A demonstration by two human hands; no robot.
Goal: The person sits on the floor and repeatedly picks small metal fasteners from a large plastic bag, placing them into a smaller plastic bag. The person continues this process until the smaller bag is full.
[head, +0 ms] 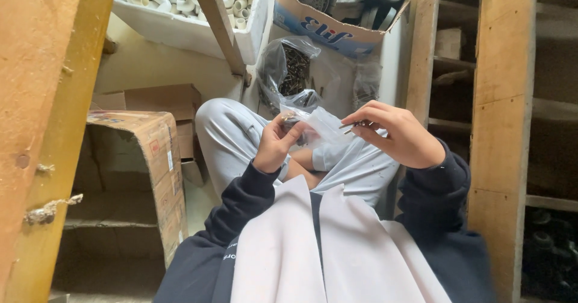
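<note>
Above the person's lap, between the two hands, hangs a small clear plastic bag [322, 125], crumpled and glossy. The left hand [276, 143] is curled shut on its left edge. The right hand [400, 135] pinches a few thin metal screws [350, 126], their long axis lying level, tips pointing left toward the bag.

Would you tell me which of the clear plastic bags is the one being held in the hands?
The small clear bag, pinched between the left hand and right hand; the larger screw-filled bag rests behind it, untouched.
</note>
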